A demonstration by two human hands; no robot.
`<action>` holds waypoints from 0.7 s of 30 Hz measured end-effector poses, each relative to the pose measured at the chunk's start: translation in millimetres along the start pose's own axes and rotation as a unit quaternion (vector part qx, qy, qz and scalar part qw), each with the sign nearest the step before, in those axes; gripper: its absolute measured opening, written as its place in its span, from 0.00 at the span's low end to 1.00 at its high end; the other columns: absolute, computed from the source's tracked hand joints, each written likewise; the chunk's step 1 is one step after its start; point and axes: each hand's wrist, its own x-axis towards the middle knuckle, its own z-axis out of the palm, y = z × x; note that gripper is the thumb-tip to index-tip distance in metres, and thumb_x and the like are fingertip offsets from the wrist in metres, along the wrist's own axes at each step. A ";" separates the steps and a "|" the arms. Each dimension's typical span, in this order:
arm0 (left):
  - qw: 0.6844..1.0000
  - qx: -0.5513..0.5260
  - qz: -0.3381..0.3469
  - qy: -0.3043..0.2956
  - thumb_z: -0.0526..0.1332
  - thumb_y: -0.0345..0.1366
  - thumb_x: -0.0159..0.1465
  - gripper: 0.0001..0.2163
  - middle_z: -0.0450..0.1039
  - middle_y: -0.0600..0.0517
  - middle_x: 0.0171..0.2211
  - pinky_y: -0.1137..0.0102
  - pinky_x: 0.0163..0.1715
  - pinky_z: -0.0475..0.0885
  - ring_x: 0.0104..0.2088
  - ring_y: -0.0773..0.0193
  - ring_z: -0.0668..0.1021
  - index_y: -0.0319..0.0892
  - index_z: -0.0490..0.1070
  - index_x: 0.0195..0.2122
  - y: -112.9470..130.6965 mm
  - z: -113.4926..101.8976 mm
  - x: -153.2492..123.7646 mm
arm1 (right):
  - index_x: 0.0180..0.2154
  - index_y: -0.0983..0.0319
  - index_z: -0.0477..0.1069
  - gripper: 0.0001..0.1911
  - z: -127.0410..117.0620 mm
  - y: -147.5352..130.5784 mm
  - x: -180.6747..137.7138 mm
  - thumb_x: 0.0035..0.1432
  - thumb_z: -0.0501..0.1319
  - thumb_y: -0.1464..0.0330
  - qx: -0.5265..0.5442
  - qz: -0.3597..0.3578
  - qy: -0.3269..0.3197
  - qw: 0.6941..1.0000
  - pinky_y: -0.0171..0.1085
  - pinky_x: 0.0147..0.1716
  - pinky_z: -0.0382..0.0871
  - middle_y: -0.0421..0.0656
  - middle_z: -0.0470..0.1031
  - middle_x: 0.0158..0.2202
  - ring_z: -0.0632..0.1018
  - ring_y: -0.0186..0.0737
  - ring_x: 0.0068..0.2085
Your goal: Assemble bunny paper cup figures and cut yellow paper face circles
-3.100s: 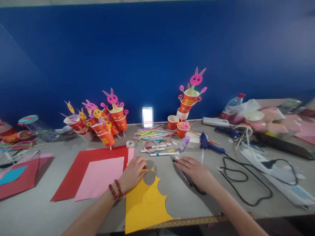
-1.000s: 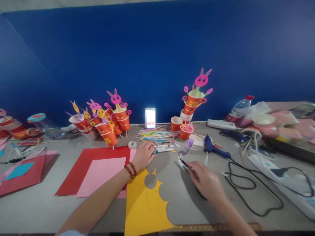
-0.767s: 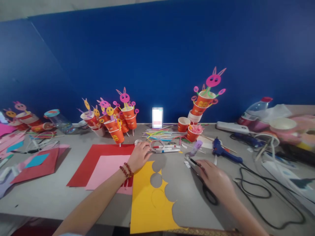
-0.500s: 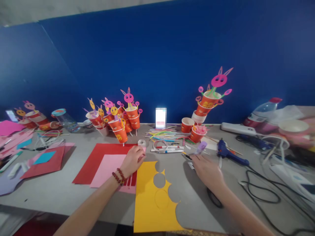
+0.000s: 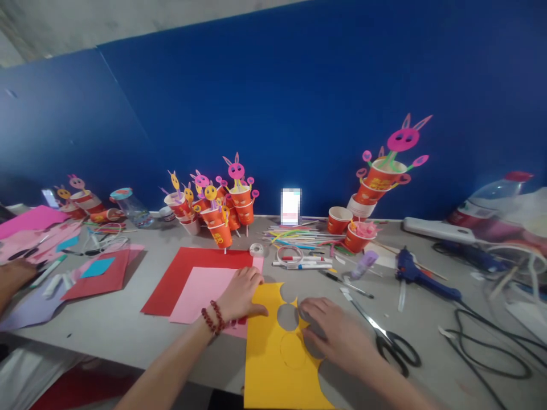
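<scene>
A yellow paper sheet (image 5: pixel 267 347) lies in front of me, with rounded cut-outs along its right side and a faint circle drawn on it. My left hand (image 5: pixel 244 293) rests at its upper left edge, thumb spread over the yellow and the other fingers over pink paper (image 5: pixel 200 290). Beside the scalloped right edge is my right hand (image 5: pixel 335 330), fingers slightly bent and apart, fingertips at the cut-outs. It holds nothing that I can see. Black-handled scissors (image 5: pixel 378 327) lie just right of it, partly open. A pen (image 5: pixel 350 285) lies beyond them.
Red paper (image 5: pixel 171 285) lies under the pink sheet. Markers (image 5: pixel 305 265), straws (image 5: pixel 299 234), tape (image 5: pixel 256 249) and cups with paper figures (image 5: pixel 217 228) stand or lie behind. A blue glue gun (image 5: pixel 423 276) and cable (image 5: pixel 482 336) are right. Another person's hand (image 5: pixel 17 276) shows far left.
My right hand has moved left from beside the pen to the yellow paper's cut edge, uncovering the scissors. My left thumb has spread onto the yellow sheet. Another person's hand has appeared at left.
</scene>
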 end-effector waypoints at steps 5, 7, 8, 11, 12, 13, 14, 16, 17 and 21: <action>0.998 -0.063 -0.012 0.002 0.72 0.50 0.50 0.23 0.71 0.48 0.41 0.58 0.47 0.65 0.43 0.51 0.71 0.42 0.68 0.39 2.6 -1.0 -0.4 | 0.55 0.63 0.70 0.21 5.5 -8.7 -0.1 0.60 0.59 0.68 0.045 0.028 0.002 0.999 0.52 0.57 0.65 0.52 0.73 0.56 0.72 0.54 0.57; 0.995 -0.102 -0.013 0.006 0.71 0.45 0.52 0.19 0.72 0.49 0.39 0.60 0.44 0.66 0.42 0.52 0.72 0.43 0.68 0.39 4.6 -3.7 -2.6 | 0.57 0.63 0.68 0.23 6.9 -4.7 -1.8 0.60 0.58 0.68 0.081 0.046 0.018 0.995 0.52 0.57 0.66 0.53 0.73 0.56 0.73 0.54 0.56; 0.992 -0.126 -0.012 0.009 0.71 0.43 0.53 0.17 0.72 0.51 0.38 0.62 0.42 0.67 0.41 0.54 0.73 0.43 0.67 0.39 5.3 -5.4 -3.5 | 0.58 0.63 0.67 0.24 7.8 -2.2 -2.8 0.59 0.58 0.67 0.104 0.059 0.027 0.992 0.52 0.55 0.67 0.54 0.74 0.55 0.74 0.54 0.55; 0.978 -0.204 -0.003 0.031 0.69 0.39 0.56 0.16 0.73 0.53 0.38 0.66 0.39 0.70 0.38 0.59 0.75 0.45 0.66 0.42 5.2 -12.4 -2.9 | 0.57 0.61 0.66 0.25 10.9 4.8 -3.4 0.58 0.59 0.63 0.204 0.109 0.047 0.972 0.48 0.47 0.73 0.51 0.78 0.47 0.79 0.50 0.45; 0.973 -0.228 -0.002 0.046 0.68 0.39 0.57 0.17 0.72 0.52 0.40 0.67 0.40 0.71 0.39 0.59 0.76 0.45 0.65 0.43 4.6 -15.0 -1.2 | 0.54 0.60 0.68 0.23 11.5 6.7 -2.1 0.58 0.59 0.61 0.248 0.122 0.050 0.960 0.45 0.43 0.74 0.48 0.79 0.42 0.80 0.48 0.41; 0.968 -0.244 -0.001 0.062 0.68 0.40 0.58 0.18 0.72 0.51 0.42 0.66 0.43 0.71 0.41 0.59 0.76 0.45 0.64 0.45 3.9 -17.3 1.3 | 0.51 0.60 0.70 0.20 11.6 8.4 0.0 0.58 0.59 0.60 0.292 0.130 0.053 0.946 0.42 0.38 0.75 0.46 0.79 0.37 0.80 0.46 0.37; 0.961 -0.265 -0.002 0.085 0.67 0.41 0.59 0.19 0.71 0.49 0.45 0.65 0.45 0.71 0.45 0.58 0.76 0.45 0.63 0.48 3.2 -19.3 4.4 | 0.47 0.60 0.71 0.18 11.2 10.0 2.7 0.58 0.60 0.58 0.332 0.135 0.059 0.932 0.40 0.34 0.75 0.44 0.78 0.32 0.79 0.44 0.34; 0.921 -0.361 -0.007 0.149 0.68 0.40 0.59 0.25 0.69 0.47 0.50 0.64 0.49 0.70 0.50 0.56 0.74 0.46 0.59 0.54 2.9 -20.9 11.6 | 0.41 0.60 0.72 0.15 9.1 13.0 9.4 0.57 0.61 0.57 0.389 0.140 0.087 0.907 0.37 0.30 0.73 0.42 0.76 0.29 0.78 0.42 0.31; 0.877 -0.447 -0.011 0.178 0.69 0.40 0.59 0.29 0.67 0.46 0.53 0.63 0.51 0.70 0.51 0.56 0.74 0.47 0.57 0.57 3.4 -20.2 15.0 | 0.39 0.61 0.72 0.15 7.8 14.6 12.9 0.56 0.62 0.56 0.404 0.143 0.109 0.897 0.36 0.31 0.73 0.42 0.76 0.29 0.78 0.43 0.32; 0.655 -0.734 -0.024 0.180 0.65 0.51 0.61 0.32 0.69 0.44 0.56 0.62 0.49 0.72 0.49 0.57 0.77 0.47 0.58 0.62 9.6 -6.2 21.7 | 0.39 0.61 0.73 0.18 6.6 20.7 23.4 0.55 0.65 0.54 0.426 0.162 0.211 0.865 0.37 0.35 0.74 0.45 0.78 0.33 0.79 0.44 0.36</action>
